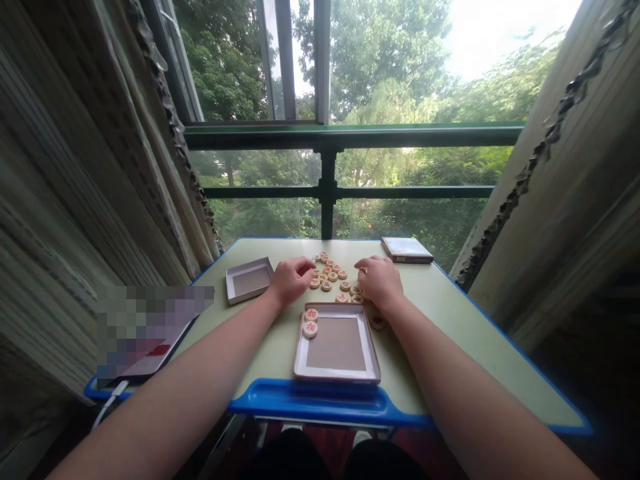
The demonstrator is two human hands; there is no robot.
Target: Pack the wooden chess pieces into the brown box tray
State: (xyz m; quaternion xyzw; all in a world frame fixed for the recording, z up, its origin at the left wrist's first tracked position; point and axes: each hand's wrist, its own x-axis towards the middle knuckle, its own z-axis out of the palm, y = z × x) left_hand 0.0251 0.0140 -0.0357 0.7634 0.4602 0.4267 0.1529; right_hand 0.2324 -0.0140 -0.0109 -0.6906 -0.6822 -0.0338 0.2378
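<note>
Several round wooden xiangqi pieces lie loose in the middle of the table, with red or dark characters. My left hand is at their left edge, thumb and fingers curled close together; whatever they hold, if anything, is hidden. On the right side my right hand hovers over or touches the nearest pieces, its fingers bent and apart. Nearer to me sits a shallow open box. Two red-marked xiangqi pieces rest in its upper left corner, one below the other. Another piece lies partly under my right wrist.
A second shallow box part lies left of my left hand. At the far right is a book-like flat case. A blurred device with a white cable occupies the left edge. The table has a blue rim before a window.
</note>
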